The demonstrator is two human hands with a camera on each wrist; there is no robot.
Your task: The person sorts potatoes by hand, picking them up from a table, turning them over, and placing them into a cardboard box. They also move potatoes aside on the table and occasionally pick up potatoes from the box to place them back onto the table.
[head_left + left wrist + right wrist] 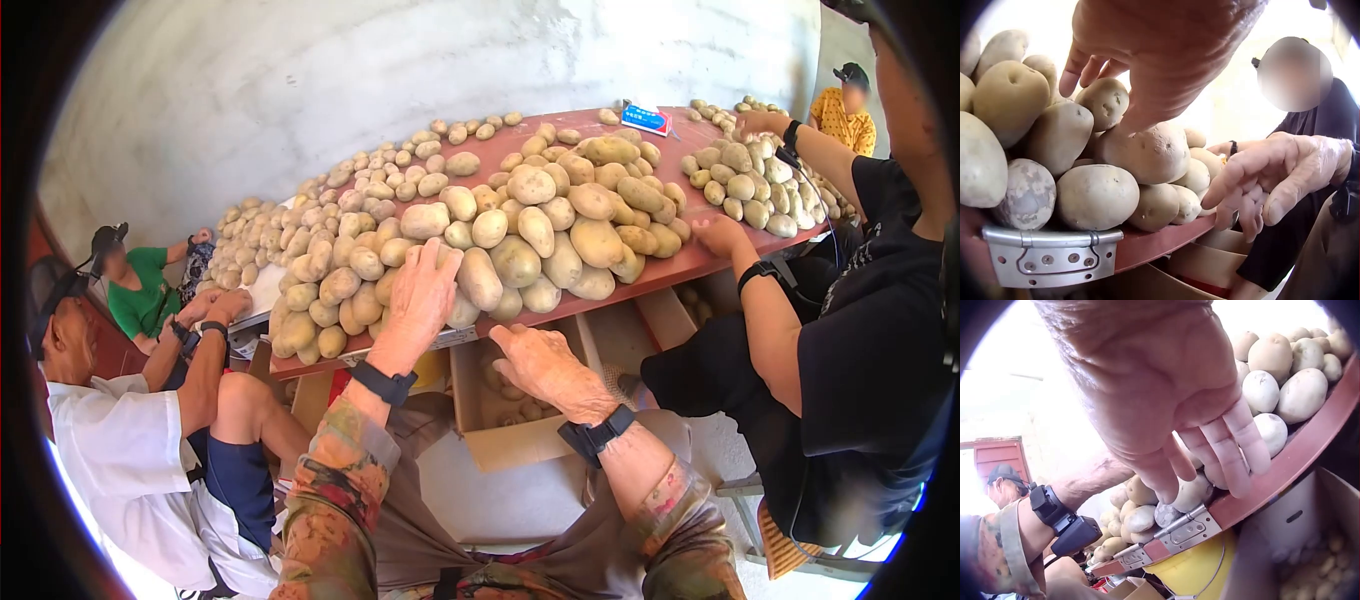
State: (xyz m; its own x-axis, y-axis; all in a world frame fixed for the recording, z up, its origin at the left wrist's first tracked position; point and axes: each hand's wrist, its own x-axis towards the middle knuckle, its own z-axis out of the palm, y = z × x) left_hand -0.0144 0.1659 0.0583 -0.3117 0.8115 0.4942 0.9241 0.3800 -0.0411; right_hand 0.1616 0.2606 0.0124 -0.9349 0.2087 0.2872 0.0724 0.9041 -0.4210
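Observation:
In the head view my left hand reaches over the front of a large heap of potatoes. The left wrist view shows its fingers lying loosely spread over a small potato, the thumb dipping between that one and a bigger potato. My right hand hovers by the table's front edge, above an open cardboard box with potatoes in it. Its fingers are nearly straight and the palm holds nothing, as the right wrist view shows.
The red table has a metal hinge latch on its edge. Beneath stands a yellow bucket. A person in white sits at left, another in black reaches in from the right. A blue packet lies at the back.

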